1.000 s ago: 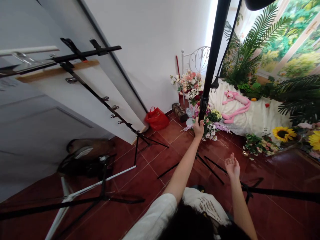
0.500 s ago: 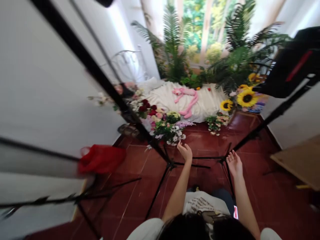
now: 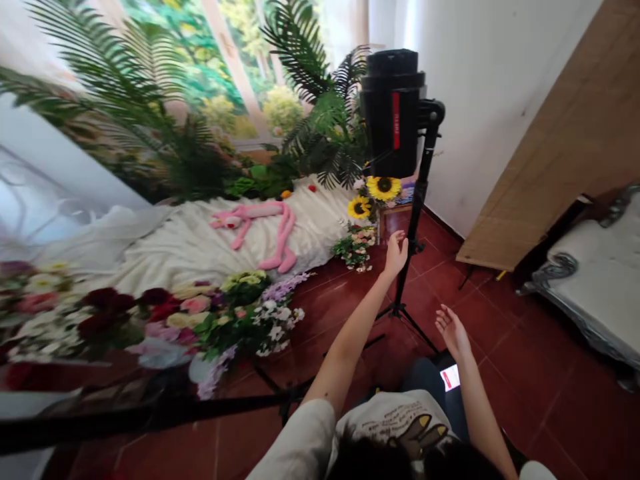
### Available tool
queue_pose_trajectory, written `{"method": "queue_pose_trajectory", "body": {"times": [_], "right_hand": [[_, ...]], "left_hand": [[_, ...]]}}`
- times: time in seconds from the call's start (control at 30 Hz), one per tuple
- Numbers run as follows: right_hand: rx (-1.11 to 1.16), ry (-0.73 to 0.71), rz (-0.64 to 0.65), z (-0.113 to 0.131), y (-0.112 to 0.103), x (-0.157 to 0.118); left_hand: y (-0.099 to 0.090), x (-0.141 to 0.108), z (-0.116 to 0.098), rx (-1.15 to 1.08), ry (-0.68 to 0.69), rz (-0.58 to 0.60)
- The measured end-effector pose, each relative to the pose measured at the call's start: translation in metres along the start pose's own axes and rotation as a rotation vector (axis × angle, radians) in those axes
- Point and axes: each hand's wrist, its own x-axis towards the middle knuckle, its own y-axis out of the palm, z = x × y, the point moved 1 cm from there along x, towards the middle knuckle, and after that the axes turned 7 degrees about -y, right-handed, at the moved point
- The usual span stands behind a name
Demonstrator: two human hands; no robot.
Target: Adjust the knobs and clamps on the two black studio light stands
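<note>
- The left hand [image 3: 395, 255] was open, held out close to the stand [image 3: 415, 220] at 1 o'clock.
- The right hand [image 3: 451, 331] was open and held nothing.
- The stand looked stiff and top-heavy under the big black lamp [image 3: 393, 110]; the thin pole would be best gripped.
- Flowers [image 3: 356, 245] stood close at 11 o'clock of the stand's legs, and a couch [image 3: 595, 280] at 3 o'clock.
</note>
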Motion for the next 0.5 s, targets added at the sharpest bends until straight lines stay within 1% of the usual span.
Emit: {"method": "queue_pose_trajectory", "body": {"times": [0.07, 0.13, 0.27, 0.37, 0.43, 0.5], "right_hand": [[0.003, -0.038, -0.042, 0.004, -0.006, -0.001], [0.021, -0.047, -0.077, 0.006, -0.01, -0.002], [0.063, -0.016, -0.1, 0.004, -0.004, 0.001], [0.061, 0.034, -0.075, 0.0, 0.013, 0.009], [0.04, 0.077, -0.049, -0.001, 0.032, 0.02], [0.038, 0.123, 0.004, 0.001, 0.057, 0.035]], "left_hand": [[0.016, 0.019, -0.005, -0.053, -0.031, 0.027], [0.028, 0.034, -0.008, -0.091, -0.077, 0.043], [0.043, 0.049, -0.006, -0.178, -0.166, 0.089], [0.047, 0.053, 0.002, -0.242, -0.206, 0.106], [0.048, 0.054, 0.007, -0.257, -0.227, 0.118], [0.049, 0.055, 0.01, -0.261, -0.243, 0.126]]}}
